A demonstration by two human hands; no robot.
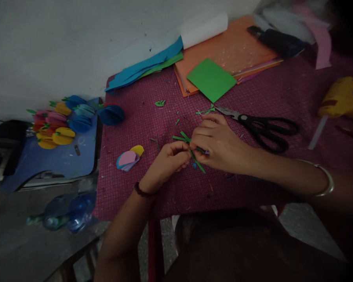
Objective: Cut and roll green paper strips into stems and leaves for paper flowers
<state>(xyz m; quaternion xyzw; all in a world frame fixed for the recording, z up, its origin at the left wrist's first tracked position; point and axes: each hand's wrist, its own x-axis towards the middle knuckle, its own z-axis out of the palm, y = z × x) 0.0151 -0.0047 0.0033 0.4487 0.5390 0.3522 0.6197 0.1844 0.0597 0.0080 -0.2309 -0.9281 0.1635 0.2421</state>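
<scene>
- Works over the checked surface [129,117], set with far edge along the wall [76,39], perhaps for steadiness
- Stacks orange sheets [208,51] flat by the far edge, seemingly to free the middle
- Rests scissors [244,117] just beyond the right hand [213,143], apparently for easy reach
- Lays a green square [211,80] partly over the orange sheets' near side, probably handy for lifting
- Meets the left hand [175,156] with the right near mid near edge, fingers narrow
- Groups paper rounds [128,158] toward the left edge, likely to avoid mixing
- Pinches thin green strips [198,164] between both hands' fingers, presumably for fine control
</scene>
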